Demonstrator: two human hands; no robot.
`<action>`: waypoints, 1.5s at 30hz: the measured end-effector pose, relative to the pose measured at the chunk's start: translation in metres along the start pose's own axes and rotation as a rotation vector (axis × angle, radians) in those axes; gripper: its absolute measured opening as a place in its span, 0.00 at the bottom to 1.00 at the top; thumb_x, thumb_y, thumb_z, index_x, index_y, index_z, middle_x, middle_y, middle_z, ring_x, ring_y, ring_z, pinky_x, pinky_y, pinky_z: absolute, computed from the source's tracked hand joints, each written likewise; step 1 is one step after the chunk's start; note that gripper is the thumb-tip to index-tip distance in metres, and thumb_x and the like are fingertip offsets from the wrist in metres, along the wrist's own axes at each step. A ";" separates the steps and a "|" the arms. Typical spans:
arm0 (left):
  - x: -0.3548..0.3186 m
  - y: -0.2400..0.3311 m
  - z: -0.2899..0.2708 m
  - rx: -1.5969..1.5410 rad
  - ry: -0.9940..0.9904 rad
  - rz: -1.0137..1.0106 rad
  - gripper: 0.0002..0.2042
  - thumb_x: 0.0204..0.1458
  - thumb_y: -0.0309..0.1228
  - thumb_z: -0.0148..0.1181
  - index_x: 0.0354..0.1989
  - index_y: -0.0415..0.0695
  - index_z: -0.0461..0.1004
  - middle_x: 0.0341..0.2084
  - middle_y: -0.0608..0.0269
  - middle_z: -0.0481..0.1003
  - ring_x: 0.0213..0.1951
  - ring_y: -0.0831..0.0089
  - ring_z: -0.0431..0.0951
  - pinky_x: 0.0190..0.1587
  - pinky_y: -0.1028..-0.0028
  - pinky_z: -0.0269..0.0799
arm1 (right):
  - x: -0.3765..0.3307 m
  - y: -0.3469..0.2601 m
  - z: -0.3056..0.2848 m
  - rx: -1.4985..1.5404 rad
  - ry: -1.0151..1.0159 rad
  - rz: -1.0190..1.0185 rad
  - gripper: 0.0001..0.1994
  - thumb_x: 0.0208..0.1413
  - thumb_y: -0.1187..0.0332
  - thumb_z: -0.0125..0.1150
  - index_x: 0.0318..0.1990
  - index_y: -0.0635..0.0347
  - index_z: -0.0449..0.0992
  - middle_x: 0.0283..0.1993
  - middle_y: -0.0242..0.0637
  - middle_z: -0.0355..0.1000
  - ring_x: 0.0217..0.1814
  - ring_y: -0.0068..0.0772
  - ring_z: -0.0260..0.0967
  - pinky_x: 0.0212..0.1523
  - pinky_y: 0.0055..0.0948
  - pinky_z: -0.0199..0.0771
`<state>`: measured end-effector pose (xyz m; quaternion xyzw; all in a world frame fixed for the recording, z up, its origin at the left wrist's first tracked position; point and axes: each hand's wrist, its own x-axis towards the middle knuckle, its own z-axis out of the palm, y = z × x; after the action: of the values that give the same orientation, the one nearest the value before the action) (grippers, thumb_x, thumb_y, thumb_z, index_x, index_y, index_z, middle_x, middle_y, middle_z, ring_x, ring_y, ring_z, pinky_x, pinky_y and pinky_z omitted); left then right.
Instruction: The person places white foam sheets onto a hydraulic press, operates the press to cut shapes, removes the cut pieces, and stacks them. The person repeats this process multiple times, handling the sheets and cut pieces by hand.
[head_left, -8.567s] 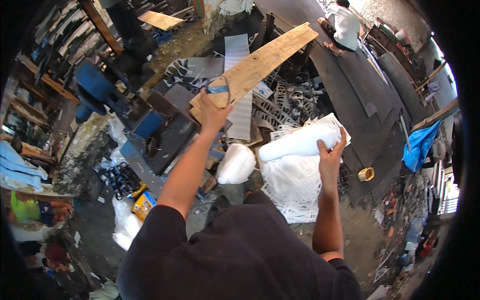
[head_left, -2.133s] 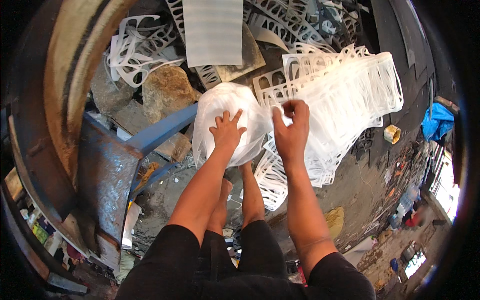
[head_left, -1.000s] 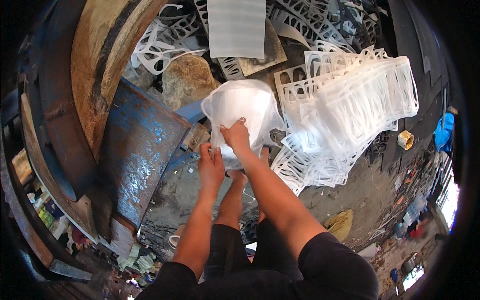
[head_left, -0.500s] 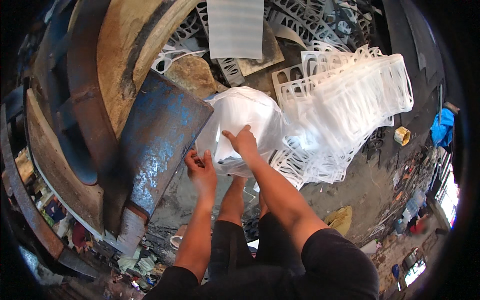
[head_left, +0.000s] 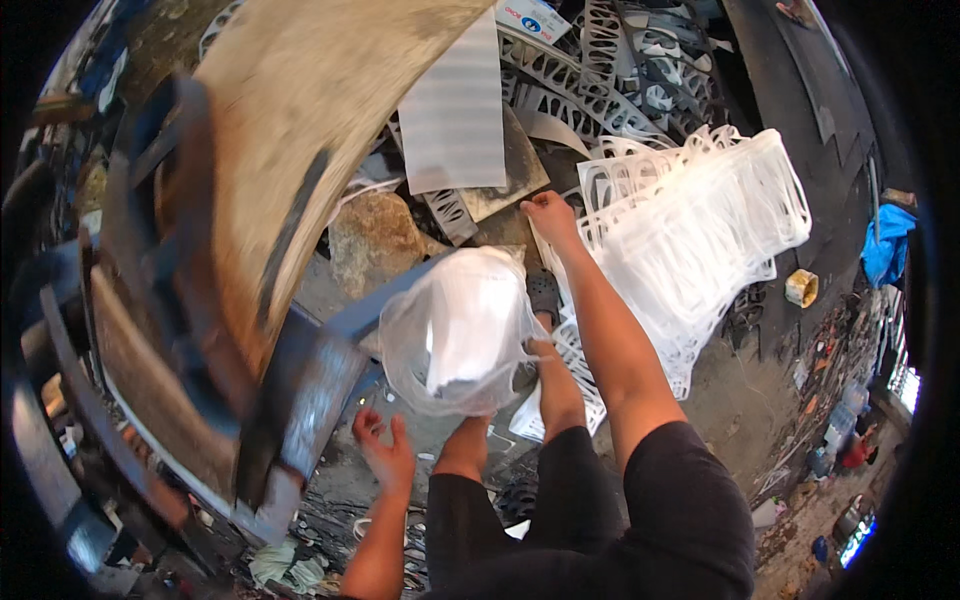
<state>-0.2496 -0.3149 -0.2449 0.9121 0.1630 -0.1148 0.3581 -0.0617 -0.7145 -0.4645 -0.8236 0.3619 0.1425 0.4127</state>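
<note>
A clear plastic bag [head_left: 461,330] bulges around white material, in front of my legs and between my arms. My left hand [head_left: 386,446] is off the bag, just below and left of it, with its fingers apart and nothing in them. Beyond the bag, my right hand [head_left: 553,218] is raised between a tan board and a stack of white cut-out sheets. Its fingers are curled together, and whether anything small is in them cannot be made out. The white cut-out sheets [head_left: 690,240], full of long oval holes, lie to the right of my right forearm.
A large wooden block [head_left: 310,110] and a worn metal frame [head_left: 310,400] crowd the left. Ahead are a plain pale sheet [head_left: 455,120], the tan board [head_left: 515,165], a rock [head_left: 372,242] and dark cut-out scrap [head_left: 600,80]. An open yellowish tin [head_left: 801,288] stands at right.
Both hands have come off the bag: the left drew back toward me, the right went forward. The bag sits lower in view. The metal frame and wooden block appear shifted as the view turned.
</note>
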 end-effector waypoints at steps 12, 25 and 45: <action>0.037 -0.062 0.083 -0.005 0.341 -0.132 0.21 0.63 0.33 0.52 0.60 0.39 0.56 0.50 0.56 0.64 0.51 0.67 0.67 0.53 0.68 0.66 | 0.239 0.024 0.137 0.128 -0.119 0.059 0.55 0.48 0.51 0.70 0.72 0.68 0.37 0.72 0.59 0.48 0.71 0.54 0.54 0.66 0.42 0.62; 0.022 0.121 0.036 -0.040 -0.074 0.169 0.31 0.51 0.32 0.67 0.61 0.39 0.58 0.49 0.49 0.67 0.48 0.59 0.71 0.52 0.63 0.68 | -0.059 -0.095 -0.075 1.049 -0.106 0.071 0.25 0.58 0.70 0.60 0.61 0.61 0.59 0.45 0.43 0.75 0.44 0.31 0.72 0.47 0.33 0.73; -0.137 0.336 -0.270 -0.142 0.940 1.053 0.37 0.46 0.32 0.74 0.60 0.33 0.56 0.56 0.46 0.57 0.60 0.54 0.57 0.57 0.63 0.59 | -0.608 -0.324 -0.431 -0.215 0.632 -1.270 0.10 0.48 0.64 0.72 0.36 0.57 0.83 0.35 0.41 0.71 0.39 0.39 0.68 0.35 0.34 0.71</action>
<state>-0.2227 -0.3900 0.2006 0.7972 -0.1551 0.4904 0.3161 -0.2819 -0.6323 0.3134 -0.9132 -0.1012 -0.3355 0.2080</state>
